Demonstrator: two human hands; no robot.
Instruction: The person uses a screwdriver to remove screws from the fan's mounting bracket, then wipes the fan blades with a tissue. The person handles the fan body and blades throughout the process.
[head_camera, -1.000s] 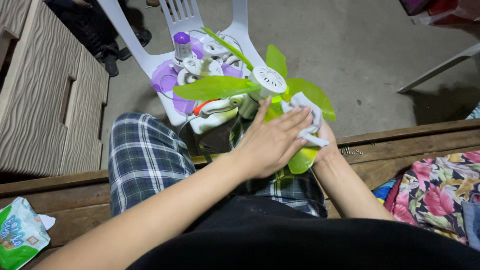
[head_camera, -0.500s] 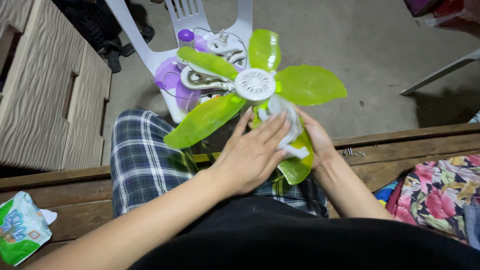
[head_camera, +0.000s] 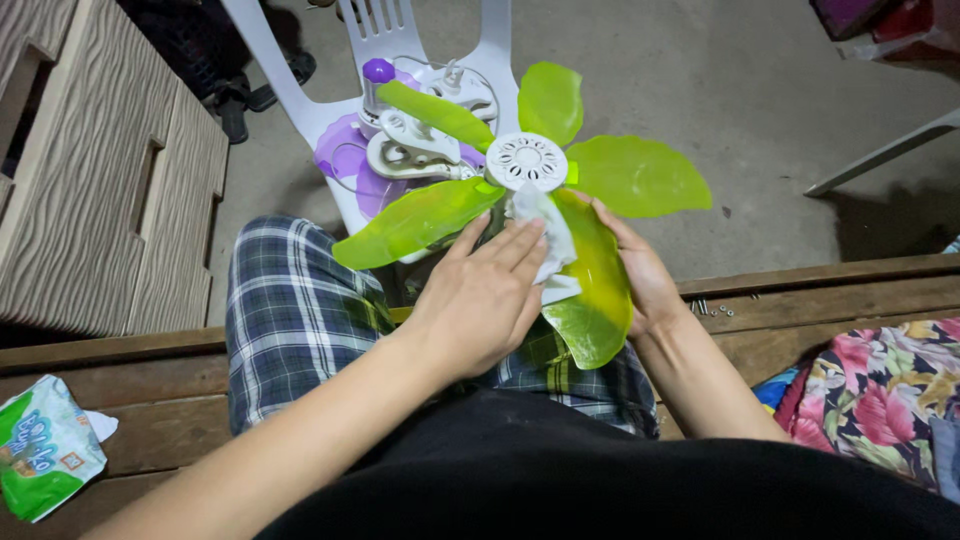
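far left: green wipe pack (head_camera: 45, 455) lying on the wooden bench (head_camera: 150, 400), a bit of white tissue poking from its top, within easy reach. above it, a pale ribbed cabinet (head_camera: 110, 180) standing on the concrete floor (head_camera: 760, 90).

middle: plaid shorts (head_camera: 300, 310) over the knees, serving as a rest under the work. ahead, a white plastic chair (head_camera: 300, 100) carrying purple and white fan parts (head_camera: 400, 150), kept off the floor and together.

centre: green fan blade (head_camera: 600, 280) unit with a white hub (head_camera: 526, 160), held over the lap, face turned up toward the camera so the blade surfaces lie open. left hand (head_camera: 480, 300) laid flat with fingers together, pressing a white cloth (head_camera: 545, 235) against the lowest blade just below the hub. right hand (head_camera: 640, 275) cupped behind that same blade from the right, fingers curled on its edge, bracing it against the pressure from the front. other blades fanned out freely to the sides and above.

right: a few small screws (head_camera: 710, 308) lying on the bench rail, apparently set aside. farther right, floral fabric (head_camera: 880, 400) bunched on the bench.
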